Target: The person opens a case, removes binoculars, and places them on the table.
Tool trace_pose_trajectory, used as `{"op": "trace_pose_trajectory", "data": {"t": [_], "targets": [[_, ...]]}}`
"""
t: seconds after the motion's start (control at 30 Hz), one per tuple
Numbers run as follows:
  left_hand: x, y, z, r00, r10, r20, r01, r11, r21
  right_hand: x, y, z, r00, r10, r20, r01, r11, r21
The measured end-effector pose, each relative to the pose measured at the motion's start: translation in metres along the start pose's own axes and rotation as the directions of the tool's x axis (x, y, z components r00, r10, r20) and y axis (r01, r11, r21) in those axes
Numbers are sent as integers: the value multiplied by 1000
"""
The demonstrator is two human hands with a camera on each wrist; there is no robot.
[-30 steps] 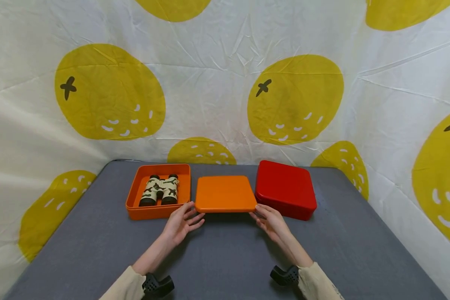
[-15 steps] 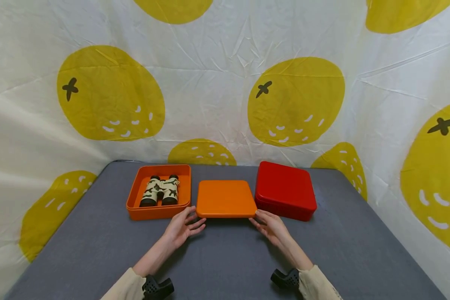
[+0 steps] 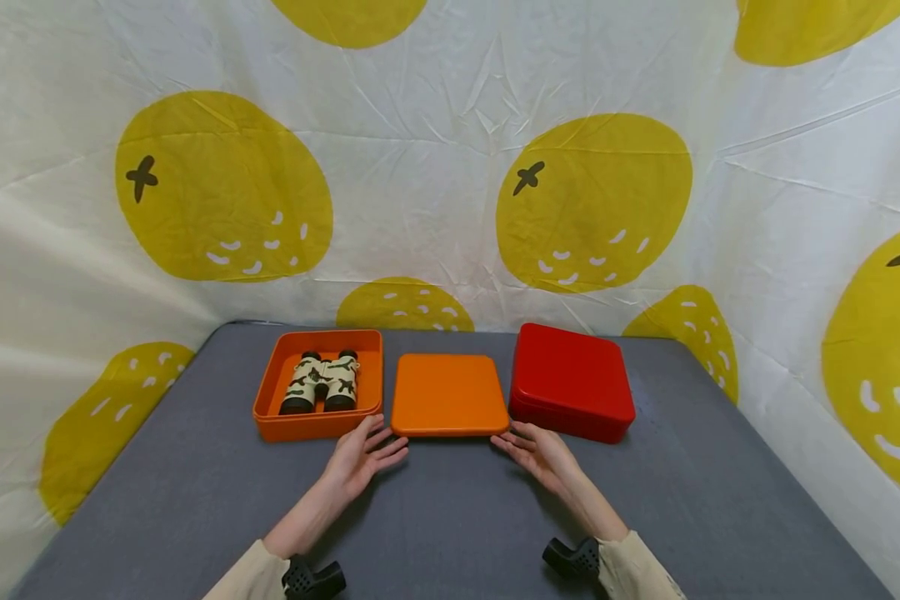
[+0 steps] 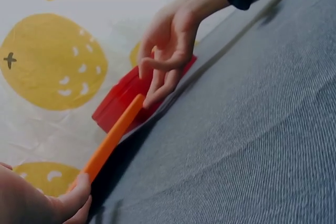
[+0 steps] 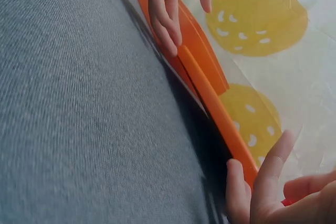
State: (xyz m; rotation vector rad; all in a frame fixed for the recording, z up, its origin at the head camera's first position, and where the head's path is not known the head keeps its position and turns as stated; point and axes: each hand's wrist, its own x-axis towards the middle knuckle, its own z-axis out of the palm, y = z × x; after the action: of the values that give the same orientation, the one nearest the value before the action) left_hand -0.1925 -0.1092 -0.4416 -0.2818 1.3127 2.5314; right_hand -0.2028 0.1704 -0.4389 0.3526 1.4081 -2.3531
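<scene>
A flat orange lid [image 3: 450,395] is at the middle of the table, with a dark shadow under its near edge in both wrist views. My left hand [image 3: 360,458] is at the lid's near left corner, fingers extended and spread. At the near right corner is my right hand [image 3: 543,457], its fingers also loosely extended. In the right wrist view, the right fingertips [image 5: 235,167] meet the lid's edge while the thumb stands apart. To the left, an open orange box [image 3: 307,427] contains camouflage-patterned binoculars [image 3: 321,382]. Neither hand curls around the lid.
A closed red box [image 3: 570,379] stands right of the lid, close to it. The grey cloth-covered table [image 3: 450,525] extends toward me. A white curtain [image 3: 420,192] printed with yellow fruit hangs behind and at the sides.
The orange lid has come down and slightly toward me, and its top now looks flatter. Both hands went down with it, and their fingers have loosened at its corners.
</scene>
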Motion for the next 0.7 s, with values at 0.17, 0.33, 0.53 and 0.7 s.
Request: {"op": "trace_pose_trajectory", "data": {"t": [0.17, 0.33, 0.53, 0.7], "targets": [[-1, -3, 5, 1000, 28, -1, -27, 994, -104, 2, 1, 3, 999, -39, 8, 38, 994, 101], [0, -8, 7, 999, 32, -8, -33, 980, -196, 5, 2, 6, 998, -55, -35, 61, 978, 198], [3, -13, 11, 999, 23, -31, -31, 957, -288, 11, 6, 9, 995, -61, -77, 81, 956, 281], [4, -17, 13, 999, 32, -42, -44, 950, -309, 14, 9, 12, 994, -78, -78, 97, 953, 288]]}}
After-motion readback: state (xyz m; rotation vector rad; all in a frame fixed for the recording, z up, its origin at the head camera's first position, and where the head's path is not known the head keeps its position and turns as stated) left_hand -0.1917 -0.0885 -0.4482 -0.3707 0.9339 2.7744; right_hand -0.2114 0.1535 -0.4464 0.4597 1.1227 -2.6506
